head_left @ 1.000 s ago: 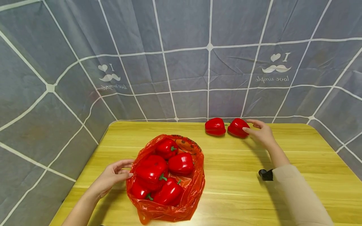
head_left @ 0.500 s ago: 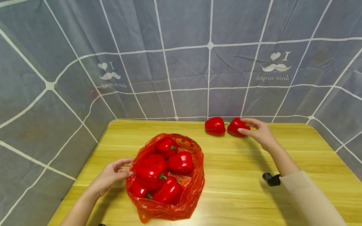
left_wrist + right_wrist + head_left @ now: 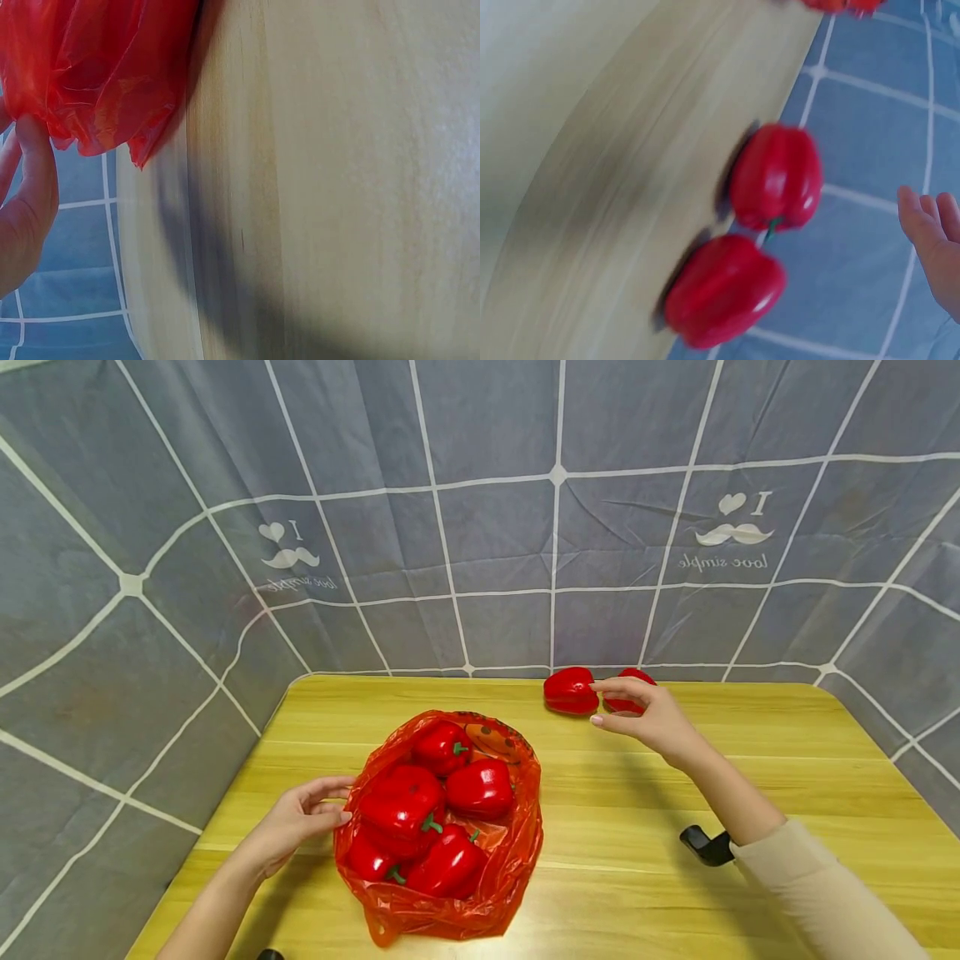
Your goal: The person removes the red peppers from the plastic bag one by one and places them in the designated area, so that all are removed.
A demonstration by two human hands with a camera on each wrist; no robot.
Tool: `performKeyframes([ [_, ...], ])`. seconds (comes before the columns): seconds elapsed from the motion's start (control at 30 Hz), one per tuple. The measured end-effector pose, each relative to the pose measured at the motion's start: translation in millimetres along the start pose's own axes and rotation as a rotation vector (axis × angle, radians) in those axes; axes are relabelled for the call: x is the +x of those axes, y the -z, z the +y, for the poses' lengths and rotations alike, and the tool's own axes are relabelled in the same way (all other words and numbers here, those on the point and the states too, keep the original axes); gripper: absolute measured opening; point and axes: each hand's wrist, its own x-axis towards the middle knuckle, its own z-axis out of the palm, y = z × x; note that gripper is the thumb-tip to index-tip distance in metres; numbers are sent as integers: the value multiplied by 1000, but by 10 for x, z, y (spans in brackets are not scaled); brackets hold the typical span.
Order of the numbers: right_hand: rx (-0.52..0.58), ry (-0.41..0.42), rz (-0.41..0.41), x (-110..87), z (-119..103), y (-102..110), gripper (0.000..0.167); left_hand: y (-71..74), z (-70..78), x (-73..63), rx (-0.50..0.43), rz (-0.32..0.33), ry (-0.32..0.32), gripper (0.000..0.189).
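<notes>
A red plastic bag (image 3: 517, 893) stands on the table with its mouth spread wide, several glossy red bell peppers (image 3: 401, 806) inside it. My left hand (image 3: 296, 822) holds the bag's left side between thumb and fingers, and the left wrist view shows the thumb (image 3: 34, 150) against the crinkled plastic. At the table's back edge lie two more bell peppers, one on the left (image 3: 570, 692) and one on the right (image 3: 636, 677). In front of the right one, partly hiding it, hovers my right hand (image 3: 648, 714), fingers spread and holding nothing. The right wrist view shows both peppers (image 3: 776, 176) apart from that hand.
The wooden table (image 3: 600, 877) ends at a grey-blue curtain (image 3: 495, 543) with white grid lines, which encloses the back and sides. A black camera mount (image 3: 707, 846) sticks out by the right wrist.
My right hand has come off the right-hand bell pepper and moved left and slightly nearer, toward the gap between the two. The left hand and bag have stayed in place.
</notes>
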Motion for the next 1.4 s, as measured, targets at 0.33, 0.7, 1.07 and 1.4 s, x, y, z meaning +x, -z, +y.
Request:
performKeyframes([
  [0.33,68,126,-142,-53,-316,-339,46,-4,2,0,-5,1,-4,52],
  [0.7,172,192,-263,-64,-625,-789,42,-5,-4,10,-3,-6,-31,50],
  [1.07,173,240,-416,-82,-736,-1223,39,8,1,4,-20,-21,-33,49],
  [1.4,102,243,-439,-98,-725,-1518,41,12,-3,7,-16,-28,-29,51],
])
